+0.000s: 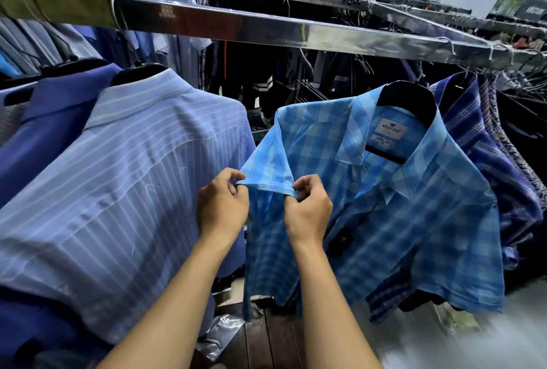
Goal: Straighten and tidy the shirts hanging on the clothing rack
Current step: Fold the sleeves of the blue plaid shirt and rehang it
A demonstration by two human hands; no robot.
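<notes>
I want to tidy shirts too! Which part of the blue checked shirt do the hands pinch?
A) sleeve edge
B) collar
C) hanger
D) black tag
A: the left hand and right hand each pinch one end of the sleeve edge of the blue checked shirt.

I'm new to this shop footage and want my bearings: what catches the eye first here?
At centre, the left hand and right hand pinch the sleeve hem of a bright blue plaid shirt, on a black hanger. A pale blue striped shirt fills the left, and a shiny metal rail crosses above.
</notes>
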